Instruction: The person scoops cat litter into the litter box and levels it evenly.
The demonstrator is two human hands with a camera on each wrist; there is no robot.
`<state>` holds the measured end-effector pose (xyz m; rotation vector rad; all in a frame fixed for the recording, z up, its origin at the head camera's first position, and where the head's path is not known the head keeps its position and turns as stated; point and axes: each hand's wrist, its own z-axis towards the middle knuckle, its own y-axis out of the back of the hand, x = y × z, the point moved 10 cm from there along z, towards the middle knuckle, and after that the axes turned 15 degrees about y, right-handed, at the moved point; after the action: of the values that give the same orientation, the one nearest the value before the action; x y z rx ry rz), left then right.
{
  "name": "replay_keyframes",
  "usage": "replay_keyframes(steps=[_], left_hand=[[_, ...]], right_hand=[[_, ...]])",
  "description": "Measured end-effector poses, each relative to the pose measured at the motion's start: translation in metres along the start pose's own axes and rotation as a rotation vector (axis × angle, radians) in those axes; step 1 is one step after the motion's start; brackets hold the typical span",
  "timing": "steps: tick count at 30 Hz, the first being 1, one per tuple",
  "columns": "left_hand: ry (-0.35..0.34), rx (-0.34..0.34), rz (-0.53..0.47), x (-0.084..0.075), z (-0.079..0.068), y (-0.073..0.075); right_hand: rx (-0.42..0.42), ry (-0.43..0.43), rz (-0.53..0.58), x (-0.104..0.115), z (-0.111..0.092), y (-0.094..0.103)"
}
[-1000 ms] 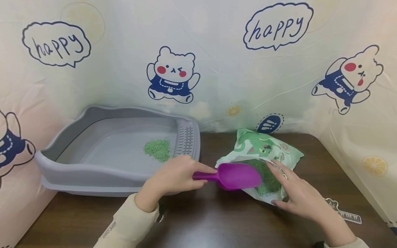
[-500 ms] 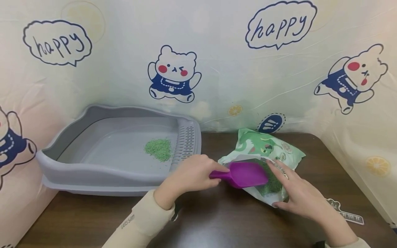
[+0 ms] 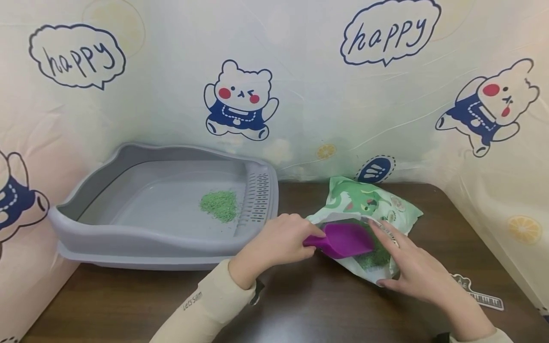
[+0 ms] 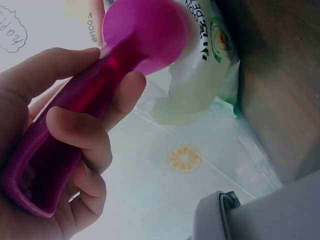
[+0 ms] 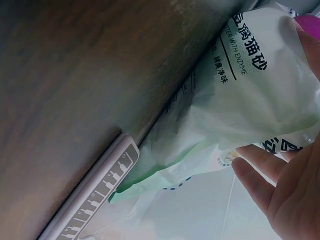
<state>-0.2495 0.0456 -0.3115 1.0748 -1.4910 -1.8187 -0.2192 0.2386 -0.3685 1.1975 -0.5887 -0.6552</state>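
My left hand (image 3: 285,242) grips the handle of a purple scoop (image 3: 348,239), fingers and thumb wrapped around it in the left wrist view. The scoop's blade reaches into the mouth of a green and white cat litter bag (image 3: 362,197), over the green litter pellets (image 3: 374,252). Whether the tip touches them I cannot tell. My right hand (image 3: 418,269) rests against the right side of the bag's mouth, its fingers spread and fairly straight. From the right wrist, the bag (image 5: 255,95) shows its printed side beside the right hand (image 5: 295,185).
A grey litter box (image 3: 150,238) stands on the left of the brown table (image 3: 296,309), with a small heap of green pellets (image 3: 219,206) inside. A flat strip with piano-key print (image 3: 486,301) lies by my right wrist. Patterned cloth (image 3: 300,95) hangs behind.
My left hand has moved right with the scoop, bringing its blade further into the bag's mouth. The right hand stays at the bag, and the litter box has not moved.
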Motion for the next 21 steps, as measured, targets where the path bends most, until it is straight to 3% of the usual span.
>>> replay_keyframes(steps=[21], left_hand=[[0.038, 0.047, 0.016, 0.0098, -0.0038, -0.0036]], right_hand=[[0.021, -0.04, 0.029, -0.0032, -0.0008, -0.0023]])
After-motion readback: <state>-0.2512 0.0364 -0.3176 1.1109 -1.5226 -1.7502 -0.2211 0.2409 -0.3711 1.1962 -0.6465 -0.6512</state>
